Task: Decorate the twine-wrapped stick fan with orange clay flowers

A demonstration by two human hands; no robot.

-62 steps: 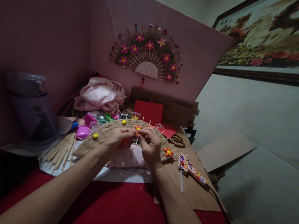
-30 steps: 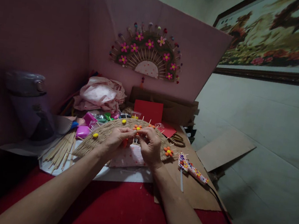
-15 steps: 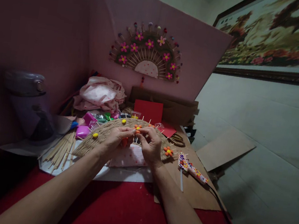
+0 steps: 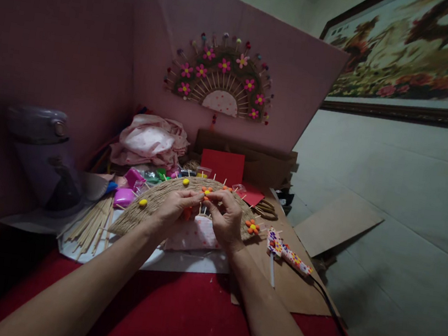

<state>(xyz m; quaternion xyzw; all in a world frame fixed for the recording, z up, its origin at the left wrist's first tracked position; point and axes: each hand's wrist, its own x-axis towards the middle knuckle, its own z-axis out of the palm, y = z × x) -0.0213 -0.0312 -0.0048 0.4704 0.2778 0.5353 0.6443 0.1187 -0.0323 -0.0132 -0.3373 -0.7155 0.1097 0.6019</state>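
My left hand (image 4: 179, 206) and my right hand (image 4: 224, 215) meet over the middle of a fan (image 4: 157, 197) covered in wound twine. Their thumbs and forefingers are closed around a small orange clay petal (image 4: 207, 197), partly hidden by the fingertips. Just behind it shows an orange flower with a yellow centre (image 4: 206, 190). More orange clay (image 4: 187, 213) appears under my left palm. Yellow clay dots (image 4: 143, 203) sit on the fan's left half, and a finished orange flower (image 4: 252, 227) on its right end. Dotted pink fabric (image 4: 191, 236) covers the fan's base.
A floral-patterned glue gun (image 4: 287, 255) with a cord lies on cardboard (image 4: 293, 294) at right. Thin wooden sticks (image 4: 91, 224) and a tumbler (image 4: 47, 165) are at left. Behind are crumpled fabric (image 4: 150, 141), red paper (image 4: 222, 166) and a decorated fan (image 4: 223, 79) on the pink panel.
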